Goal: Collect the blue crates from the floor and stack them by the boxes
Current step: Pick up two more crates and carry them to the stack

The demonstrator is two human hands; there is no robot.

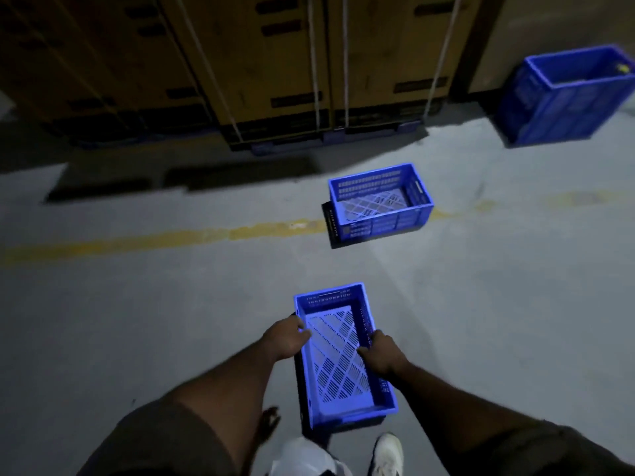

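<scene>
Along the far edge of the grey concrete floor (137,304) stands a row of tall yellow-brown cardboard boxes (268,63) bound with pale straps, their bases on a dark pallet edge. A worn yellow painted line (171,238) crosses the floor from left to right, with wide bare concrete on either side of it. At the far right, near a wall, sits a deep blue plastic bin (567,101), well apart from the boxes. A shallow blue perforated plastic crate (379,201) rests on the yellow line, its long side facing the camera, with free floor all round it. Nearest, a second blue perforated crate (340,355) is held lengthwise: the left hand (287,338) grips its left rim and the right hand (379,353) its right rim, both hands closed on the edges. White shoes (386,455) show just below it.
</scene>
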